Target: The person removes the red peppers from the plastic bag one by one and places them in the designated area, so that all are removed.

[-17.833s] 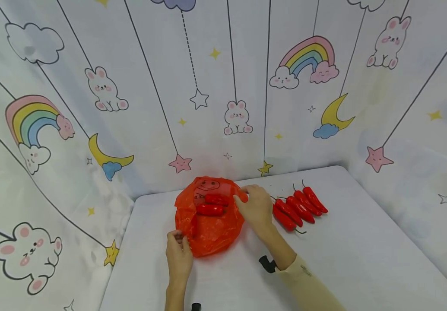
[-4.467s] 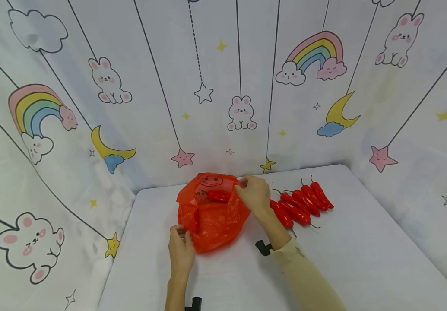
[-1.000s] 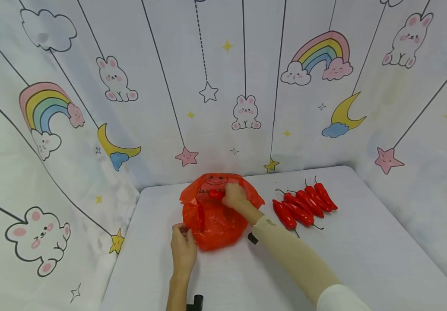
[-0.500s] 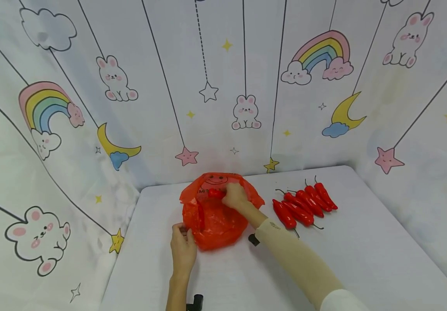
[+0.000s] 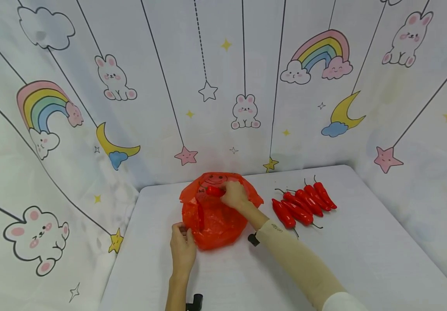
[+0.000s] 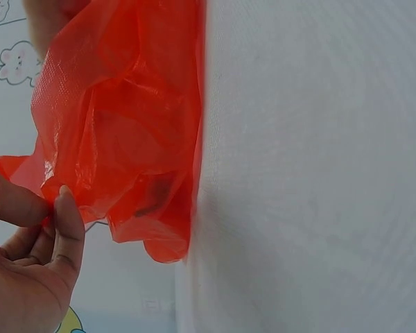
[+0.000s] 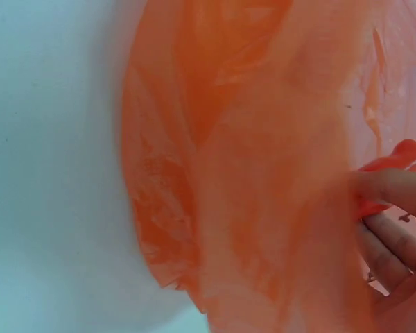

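A red plastic bag (image 5: 215,229) with a printed smiling face stands open-mouthed on the white table. My left hand (image 5: 183,250) pinches its front left edge between thumb and fingers; the left wrist view shows this pinch on the thin film (image 6: 118,132). At the mouth of the bag, my right hand (image 5: 234,195) grips a red chili pepper (image 5: 214,191), its stem end pointing left. The right wrist view shows that pepper (image 7: 395,163) between thumb and fingers, partly behind the bag's side (image 7: 263,180).
Several red chili peppers (image 5: 300,209) lie in a slanted row on the table (image 5: 363,250), right of the bag. A cloth backdrop (image 5: 161,65) with rabbits, rainbows and stars rises behind and at both sides. Black camera mounts (image 5: 197,302) sit at the wrists.
Earlier my right hand held the bag's right edge; now it has hold of a pepper at the mouth. Over the last second that pepper has risen slightly. The left hand keeps its place.
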Demonstrator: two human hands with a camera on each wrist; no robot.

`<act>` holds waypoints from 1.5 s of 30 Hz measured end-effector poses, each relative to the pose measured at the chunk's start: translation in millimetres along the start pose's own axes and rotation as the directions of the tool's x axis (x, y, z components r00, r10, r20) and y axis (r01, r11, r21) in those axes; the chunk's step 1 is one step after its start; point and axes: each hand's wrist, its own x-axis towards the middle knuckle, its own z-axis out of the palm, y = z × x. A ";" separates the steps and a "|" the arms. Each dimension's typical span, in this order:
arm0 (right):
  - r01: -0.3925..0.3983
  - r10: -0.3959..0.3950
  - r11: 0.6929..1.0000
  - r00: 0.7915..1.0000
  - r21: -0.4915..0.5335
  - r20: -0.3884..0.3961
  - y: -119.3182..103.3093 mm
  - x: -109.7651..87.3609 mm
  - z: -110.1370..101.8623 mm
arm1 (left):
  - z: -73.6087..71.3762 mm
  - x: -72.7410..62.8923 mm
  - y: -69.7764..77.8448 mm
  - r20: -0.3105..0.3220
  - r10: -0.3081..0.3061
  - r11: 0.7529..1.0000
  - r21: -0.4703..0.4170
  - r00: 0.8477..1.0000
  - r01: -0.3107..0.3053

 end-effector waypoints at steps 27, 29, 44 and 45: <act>0.037 -0.029 0.996 0.995 0.085 -0.095 -14.8 -21.3 -30.3 | 0.9 -0.8 -0.3 -0.005 0.009 1.000 0.014 1.000 -0.009; 0.037 -0.028 0.995 0.995 0.097 -0.097 -16.2 -23.9 -32.9 | 0.9 -0.9 0.2 -0.003 0.007 1.000 0.013 1.000 -0.007; 0.029 -0.002 0.985 0.987 0.172 -0.160 -30.0 -43.4 -53.2 | 2.2 -0.3 -1.4 0.003 0.005 1.000 0.021 1.000 -0.005; 0.034 -0.004 0.983 0.986 0.179 -0.169 -30.3 -44.6 -54.7 | 2.1 -0.3 -1.3 0.004 0.008 1.000 0.018 1.000 -0.008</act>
